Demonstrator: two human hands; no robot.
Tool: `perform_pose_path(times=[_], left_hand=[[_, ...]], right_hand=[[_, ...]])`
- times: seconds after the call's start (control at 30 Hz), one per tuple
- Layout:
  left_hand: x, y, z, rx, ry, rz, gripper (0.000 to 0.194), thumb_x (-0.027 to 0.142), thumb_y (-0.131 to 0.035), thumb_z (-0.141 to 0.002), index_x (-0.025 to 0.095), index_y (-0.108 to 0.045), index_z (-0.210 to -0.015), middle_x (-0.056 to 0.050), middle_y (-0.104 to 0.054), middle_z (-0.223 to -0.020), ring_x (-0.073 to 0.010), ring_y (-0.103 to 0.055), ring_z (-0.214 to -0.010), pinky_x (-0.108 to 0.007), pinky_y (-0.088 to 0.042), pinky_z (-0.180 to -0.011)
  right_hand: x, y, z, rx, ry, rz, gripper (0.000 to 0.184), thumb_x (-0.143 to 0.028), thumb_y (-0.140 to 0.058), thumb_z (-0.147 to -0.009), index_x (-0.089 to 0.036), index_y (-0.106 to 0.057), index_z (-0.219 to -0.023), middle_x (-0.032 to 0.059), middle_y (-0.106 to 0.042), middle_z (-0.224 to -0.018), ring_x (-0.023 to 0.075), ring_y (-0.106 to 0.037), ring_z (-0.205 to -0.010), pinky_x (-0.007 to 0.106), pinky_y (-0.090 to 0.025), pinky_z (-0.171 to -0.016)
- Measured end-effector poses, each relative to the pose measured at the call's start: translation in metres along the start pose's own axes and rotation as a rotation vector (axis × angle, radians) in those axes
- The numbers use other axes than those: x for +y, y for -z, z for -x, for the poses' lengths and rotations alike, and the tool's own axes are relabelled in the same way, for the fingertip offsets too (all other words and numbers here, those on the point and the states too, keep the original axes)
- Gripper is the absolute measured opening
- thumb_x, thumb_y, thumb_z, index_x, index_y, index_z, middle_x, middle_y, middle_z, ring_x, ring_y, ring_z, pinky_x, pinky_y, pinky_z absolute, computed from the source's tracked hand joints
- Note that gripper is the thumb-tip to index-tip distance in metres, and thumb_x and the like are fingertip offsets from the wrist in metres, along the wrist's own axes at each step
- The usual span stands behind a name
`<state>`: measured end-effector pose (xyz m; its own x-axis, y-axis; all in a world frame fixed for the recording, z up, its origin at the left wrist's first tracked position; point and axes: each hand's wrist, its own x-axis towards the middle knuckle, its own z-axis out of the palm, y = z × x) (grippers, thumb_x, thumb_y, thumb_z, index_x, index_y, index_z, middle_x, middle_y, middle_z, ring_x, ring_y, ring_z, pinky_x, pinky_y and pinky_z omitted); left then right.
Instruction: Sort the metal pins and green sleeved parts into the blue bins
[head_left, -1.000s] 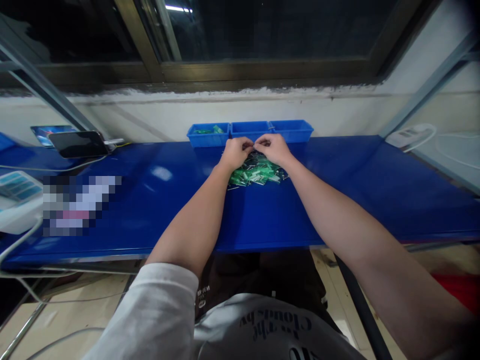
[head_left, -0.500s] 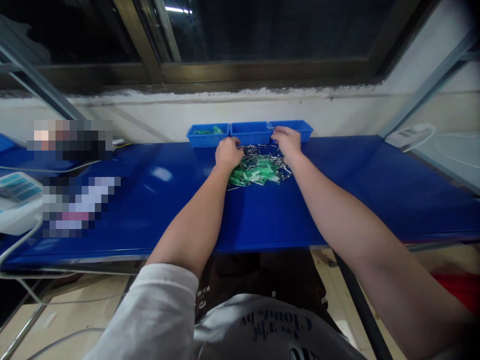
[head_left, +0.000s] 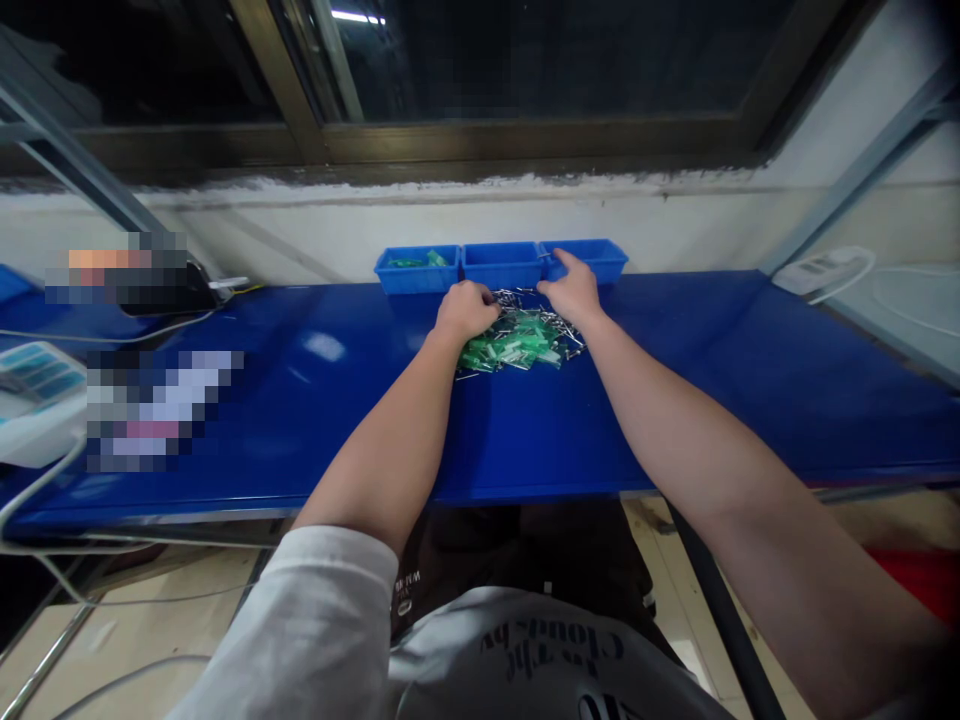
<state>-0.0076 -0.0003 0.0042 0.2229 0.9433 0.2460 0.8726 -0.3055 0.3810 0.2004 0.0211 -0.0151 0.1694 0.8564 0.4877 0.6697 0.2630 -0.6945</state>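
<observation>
A pile of thin silvery metal pins (head_left: pixel 512 299) and green translucent plastic pieces (head_left: pixel 517 345) lies on the blue table. My left hand (head_left: pixel 466 311) is at the pile's far left side, fingers curled down and closed; what they hold, if anything, is hidden. Over the far right of the pile is my right hand (head_left: pixel 576 290). Its index finger stretches to the front rim of the right blue bin (head_left: pixel 600 262), with the thumb apart from it. A small light sliver shows by that fingertip, too small to name.
The middle blue bin (head_left: pixel 501 262) stands beside the left blue bin (head_left: pixel 416 270), which has green pieces in it. Behind them is a white wall (head_left: pixel 315 230). A power strip (head_left: pixel 817 270) with a cable sits at right; a white device (head_left: pixel 41 405) is at left.
My left hand has shifted slightly right and nearer over the pile. The fingers of my right hand have spread, letting go of a thin metal pin at the right bin's edge.
</observation>
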Motion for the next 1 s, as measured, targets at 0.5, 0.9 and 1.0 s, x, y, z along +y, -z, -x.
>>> perform_pose_path(times=[0.5, 0.9, 1.0], left_hand=[[0.001, -0.005, -0.003, 0.116, -0.254, 0.301, 0.026, 0.013, -0.061, -0.079, 0.017, -0.076, -0.100, -0.006, -0.077, -0.098, -0.0224, -0.069, -0.094, -0.036, -0.054, -0.093], [0.000, -0.011, -0.011, 0.185, -0.172, 0.565, 0.016, 0.019, -0.063, -0.085, 0.014, -0.069, -0.099, -0.008, -0.073, -0.091, -0.0178, -0.069, -0.082, -0.036, -0.058, -0.081], [-0.001, -0.011, -0.012, 0.206, -0.171, 0.550, 0.014, 0.022, -0.062, -0.086, 0.015, -0.069, -0.096, -0.008, -0.074, -0.092, -0.0179, -0.068, -0.085, -0.035, -0.057, -0.082]], right_hand=[[-0.038, -0.003, 0.025, -0.265, 0.292, 0.055, 0.025, -0.017, -0.065, -0.075, -0.018, -0.076, -0.097, 0.0081, -0.077, -0.101, 0.0269, -0.070, -0.100, 0.041, -0.052, -0.095], [-0.042, -0.006, 0.027, -0.311, 0.174, -0.131, 0.013, -0.024, -0.070, -0.077, -0.015, -0.073, -0.086, 0.0052, -0.075, -0.076, 0.0208, -0.069, -0.076, 0.033, -0.053, -0.076], [-0.041, -0.007, 0.024, -0.259, 0.150, -0.178, 0.010, -0.021, -0.068, -0.077, -0.016, -0.072, -0.084, 0.0054, -0.075, -0.080, 0.0206, -0.069, -0.079, 0.034, -0.054, -0.078]])
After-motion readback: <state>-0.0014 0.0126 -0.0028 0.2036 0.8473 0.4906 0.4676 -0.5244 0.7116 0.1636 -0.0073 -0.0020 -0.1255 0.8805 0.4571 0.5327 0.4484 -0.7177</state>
